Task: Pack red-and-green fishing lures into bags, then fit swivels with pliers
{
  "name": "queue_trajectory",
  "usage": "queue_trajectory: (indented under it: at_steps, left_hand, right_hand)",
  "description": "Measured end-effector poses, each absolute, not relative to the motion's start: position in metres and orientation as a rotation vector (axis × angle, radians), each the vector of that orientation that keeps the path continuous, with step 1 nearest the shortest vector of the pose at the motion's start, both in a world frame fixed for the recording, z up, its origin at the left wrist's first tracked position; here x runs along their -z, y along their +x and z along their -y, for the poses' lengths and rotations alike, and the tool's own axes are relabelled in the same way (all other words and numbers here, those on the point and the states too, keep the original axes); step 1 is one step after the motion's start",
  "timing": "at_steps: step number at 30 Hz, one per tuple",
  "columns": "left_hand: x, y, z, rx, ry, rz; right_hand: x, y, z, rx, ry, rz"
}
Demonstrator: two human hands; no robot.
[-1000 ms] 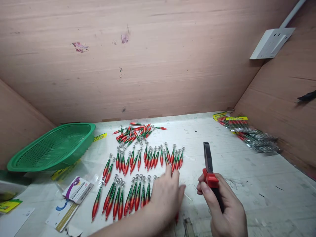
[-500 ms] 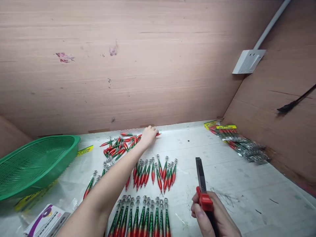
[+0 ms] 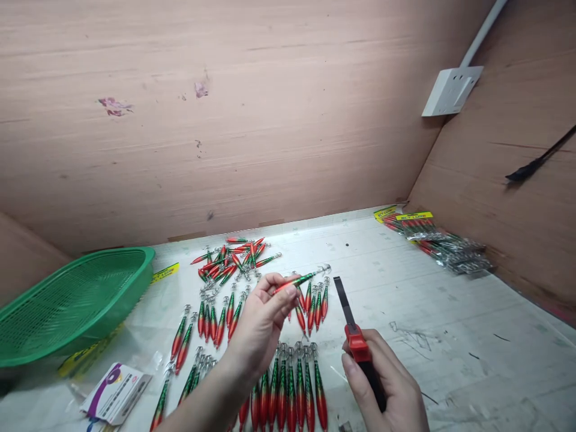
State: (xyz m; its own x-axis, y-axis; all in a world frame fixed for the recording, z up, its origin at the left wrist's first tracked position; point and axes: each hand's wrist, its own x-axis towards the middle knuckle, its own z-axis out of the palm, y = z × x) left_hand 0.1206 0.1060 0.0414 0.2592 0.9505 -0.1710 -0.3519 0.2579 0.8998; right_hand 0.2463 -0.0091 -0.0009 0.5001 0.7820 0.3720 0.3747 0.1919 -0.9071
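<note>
Between its thumb and fingers, my left hand [image 3: 265, 312] pinches a red and green fishing lure [image 3: 299, 280], whose wire hooks point right. My right hand [image 3: 387, 384] is wrapped round the black handle of a red cutter-like tool [image 3: 357, 343], its dark blade pointing up just right of the lure's hooks. Beneath and around my left hand, several lures stand in rows, hooks upward, such as the front row [image 3: 291, 390] and a shorter row [image 3: 211, 321]. A loose heap of lures [image 3: 225, 264] lies behind them.
A green plastic basket [image 3: 81, 300] is at the left, with a white and purple box [image 3: 116, 393] in front of it. Packed lures with yellow labels [image 3: 443, 243] lie at the back right by the cardboard wall [image 3: 225, 120]. A white socket [image 3: 453, 90] hangs in the corner.
My left hand has come back from the heap toward the middle, now with a lure in its fingers. My right hand and the tool have shifted slightly left.
</note>
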Motion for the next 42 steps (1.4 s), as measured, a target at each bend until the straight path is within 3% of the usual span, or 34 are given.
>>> queue_trajectory:
  at_steps: [5, 12, 23, 27, 32, 36, 39, 42]
  left_hand:
    - [-0.04, 0.119, -0.076, -1.067, 0.541, -0.807]
    - [-0.039, 0.118, -0.077, -0.823, 0.649, -0.809]
    - [-0.04, 0.119, -0.069, -0.721, 0.716, -0.749]
    - [-0.032, 0.122, -0.06, -0.502, 1.051, -0.866]
    - [-0.01, 0.137, -0.04, -0.122, 1.911, -1.097]
    - [-0.003, 0.148, -0.032, 0.202, 2.128, -1.186]
    - [-0.01, 0.147, -0.035, 0.179, 2.186, -1.199]
    - [-0.023, 0.143, -0.067, -0.065, 2.255, -1.308]
  right_hand:
    - [0.005, 0.242, 0.01, -0.404, -1.373, 1.159]
    - [0.01, 0.244, 0.01, -0.461, -1.36, 1.144]
    - [0.02, 0.272, 0.012, -1.011, -1.127, 0.749]
    - [0.012, 0.277, 0.013, -0.94, -1.114, 0.726]
    - [0.002, 0.28, 0.011, -0.781, -1.185, 0.698]
    - [0.004, 0.282, 0.013, -0.78, -1.181, 0.694]
    - [0.009, 0.284, 0.015, -0.823, -1.183, 0.697]
    - [0.012, 0.286, 0.017, -0.861, -1.167, 0.675]
